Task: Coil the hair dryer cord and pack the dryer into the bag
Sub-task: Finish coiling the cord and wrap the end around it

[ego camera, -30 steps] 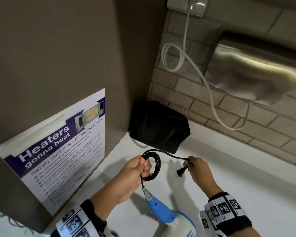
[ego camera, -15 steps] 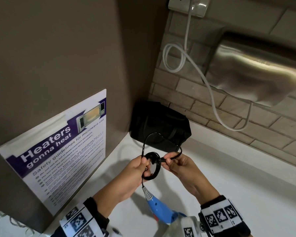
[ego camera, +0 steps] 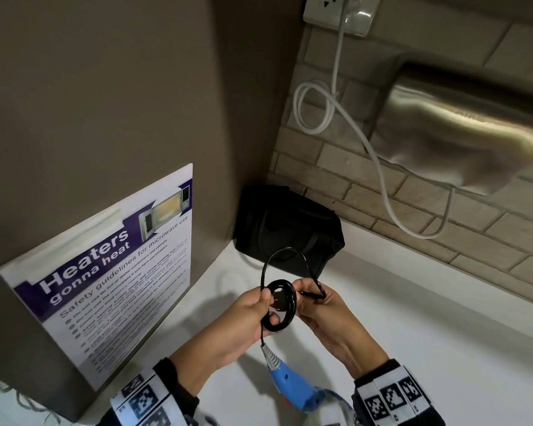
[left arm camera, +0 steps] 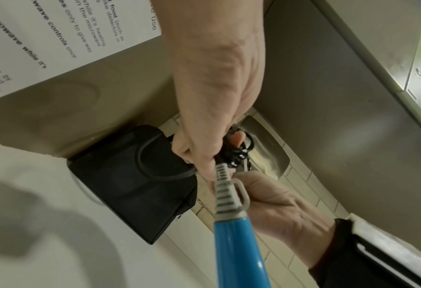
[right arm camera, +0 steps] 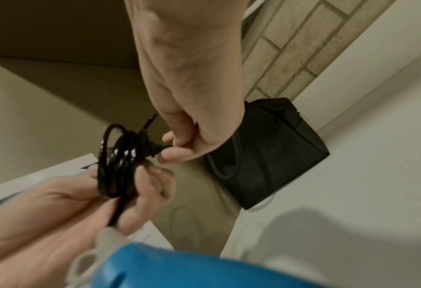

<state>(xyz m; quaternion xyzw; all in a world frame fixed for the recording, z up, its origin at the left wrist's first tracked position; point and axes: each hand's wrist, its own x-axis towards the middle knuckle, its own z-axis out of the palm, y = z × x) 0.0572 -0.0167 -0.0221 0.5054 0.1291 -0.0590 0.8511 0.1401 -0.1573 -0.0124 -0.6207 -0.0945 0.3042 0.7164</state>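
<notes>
My left hand (ego camera: 253,312) grips a tight coil of black cord (ego camera: 282,305) above the white counter (ego camera: 413,348). The blue hair dryer (ego camera: 290,385) hangs from the coil by its grey strain relief (left arm camera: 225,193). My right hand (ego camera: 317,302) pinches the plug end of the cord (right arm camera: 155,148) and holds it at the middle of the coil (right arm camera: 121,155); one loose loop (ego camera: 285,256) arcs above both hands. The black bag (ego camera: 286,232) sits shut in the corner behind the hands. The dryer's head is cut off at the frame's bottom.
A microwave safety poster (ego camera: 105,272) leans on the dark wall at left. A steel hand dryer (ego camera: 462,130) with a white cable (ego camera: 382,186) hangs on the brick wall, plugged into a socket (ego camera: 342,13). The counter stretches away to the right.
My right hand came left from its stretched-out position, bringing the plug to the coil. The straight end of the cord now stands up as a loop above the hands.
</notes>
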